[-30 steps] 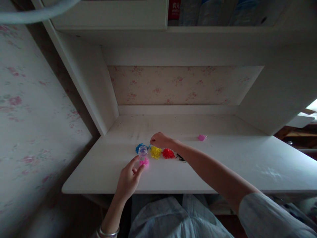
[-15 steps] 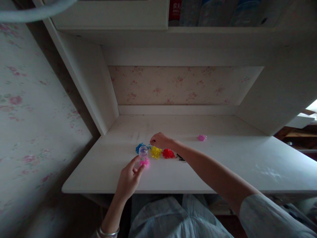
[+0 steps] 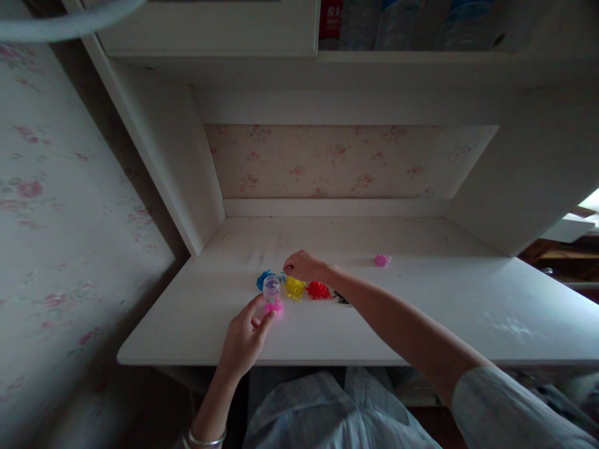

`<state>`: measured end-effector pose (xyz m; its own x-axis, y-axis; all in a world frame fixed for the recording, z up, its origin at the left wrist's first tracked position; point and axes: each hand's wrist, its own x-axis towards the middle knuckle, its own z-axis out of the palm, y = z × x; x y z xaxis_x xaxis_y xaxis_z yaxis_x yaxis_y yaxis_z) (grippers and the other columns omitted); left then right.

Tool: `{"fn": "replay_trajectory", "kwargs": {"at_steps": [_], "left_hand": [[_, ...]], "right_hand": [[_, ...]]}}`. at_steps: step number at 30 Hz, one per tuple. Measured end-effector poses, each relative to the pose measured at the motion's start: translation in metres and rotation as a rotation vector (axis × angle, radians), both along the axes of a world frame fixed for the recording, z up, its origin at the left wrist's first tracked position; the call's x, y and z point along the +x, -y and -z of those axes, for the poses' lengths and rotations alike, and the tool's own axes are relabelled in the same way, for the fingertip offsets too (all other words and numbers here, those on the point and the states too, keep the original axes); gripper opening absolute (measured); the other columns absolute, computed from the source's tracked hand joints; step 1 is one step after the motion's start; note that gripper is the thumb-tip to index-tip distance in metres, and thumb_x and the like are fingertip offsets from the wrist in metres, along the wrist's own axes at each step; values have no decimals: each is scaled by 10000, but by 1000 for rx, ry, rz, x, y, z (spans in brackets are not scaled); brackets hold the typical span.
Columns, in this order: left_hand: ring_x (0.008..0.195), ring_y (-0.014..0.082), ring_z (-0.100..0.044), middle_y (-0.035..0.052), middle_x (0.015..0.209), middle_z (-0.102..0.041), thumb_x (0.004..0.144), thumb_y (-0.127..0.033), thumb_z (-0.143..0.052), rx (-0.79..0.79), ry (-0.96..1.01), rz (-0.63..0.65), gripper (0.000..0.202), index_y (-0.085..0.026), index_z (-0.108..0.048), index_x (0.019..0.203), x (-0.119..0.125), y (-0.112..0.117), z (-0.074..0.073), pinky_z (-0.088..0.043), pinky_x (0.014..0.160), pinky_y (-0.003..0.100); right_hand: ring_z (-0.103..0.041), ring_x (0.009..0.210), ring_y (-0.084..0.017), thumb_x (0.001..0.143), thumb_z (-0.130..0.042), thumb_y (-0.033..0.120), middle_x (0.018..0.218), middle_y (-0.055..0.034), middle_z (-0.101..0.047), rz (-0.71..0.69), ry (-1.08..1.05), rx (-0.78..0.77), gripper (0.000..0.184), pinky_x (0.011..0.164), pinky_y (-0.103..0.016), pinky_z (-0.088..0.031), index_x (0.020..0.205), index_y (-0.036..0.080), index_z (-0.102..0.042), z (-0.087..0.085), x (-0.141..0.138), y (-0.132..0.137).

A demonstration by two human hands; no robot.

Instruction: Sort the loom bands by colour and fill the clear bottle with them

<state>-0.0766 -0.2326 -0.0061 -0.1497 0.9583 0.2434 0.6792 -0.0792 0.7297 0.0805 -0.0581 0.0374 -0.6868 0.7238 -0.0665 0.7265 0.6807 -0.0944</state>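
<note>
My left hand (image 3: 244, 333) grips a small clear jar (image 3: 271, 286) with a bright pink lower part, thumb and fingers on either side of it. Its round open mouth faces up. Just behind the jar lies a pile of small blue pieces (image 3: 264, 278), partly hidden by it. My right hand (image 3: 303, 266) is closed in a pinch above the gap between the blue pile and a pile of yellow pieces (image 3: 294, 288). A bluish bit shows under its fingertips, but what they hold is too small to make out.
Right of the yellow pile are a pile of red pieces (image 3: 319, 290) and some small black pieces (image 3: 341, 299), partly behind my right forearm. A pink object (image 3: 382, 260) sits farther back on the white desk (image 3: 421, 324). Bottles (image 3: 397, 25) stand on the shelf above.
</note>
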Motion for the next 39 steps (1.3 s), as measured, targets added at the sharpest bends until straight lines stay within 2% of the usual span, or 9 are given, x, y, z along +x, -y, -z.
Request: {"fn": "replay_trajectory", "kwargs": {"at_steps": [12,19,23,31,39], "left_hand": [[486,135,-557,-31,547,-589,818,-472,-464,-12,5,12,510,-135,-538,1194,0,1,-2,-438,524,228],[500,133,-568,-19,588,-620,822,-469,-468,-6,-4,8,511,-134,-531,1203,-1,0,2,-451,537,226],[534,135,-589,-1,645,-653,827,-474,-468,-7,-30,9,510,-138,-528,1205,-2,-1,3,-457,540,222],[547,136,-601,9,669,-671,833,-456,-465,40,-79,14,480,-150,-534,1197,0,0,4,-466,554,221],[546,139,-589,-11,626,-635,825,-478,-479,31,-77,-2,479,-161,-548,1179,1,-2,5,-472,590,238]], "right_hand": [[-630,935,-179,835,-429,274,1031,-42,-699,-1,-14,1,334,731,-202,-417,1014,234,-708,1,-3,0],[-637,898,-180,826,-443,267,993,-51,-709,-9,-36,-3,320,702,-203,-410,983,224,-719,1,-4,1],[-640,857,-175,820,-451,235,963,-60,-715,-26,-76,1,307,676,-204,-396,942,199,-730,-7,-1,1],[-622,738,-133,835,-461,241,877,-22,-723,-78,-200,15,279,619,-201,-360,900,214,-732,-33,17,10],[-622,740,-136,813,-482,212,855,-22,-721,-122,-273,6,263,627,-200,-371,879,211,-736,-31,21,17]]}}
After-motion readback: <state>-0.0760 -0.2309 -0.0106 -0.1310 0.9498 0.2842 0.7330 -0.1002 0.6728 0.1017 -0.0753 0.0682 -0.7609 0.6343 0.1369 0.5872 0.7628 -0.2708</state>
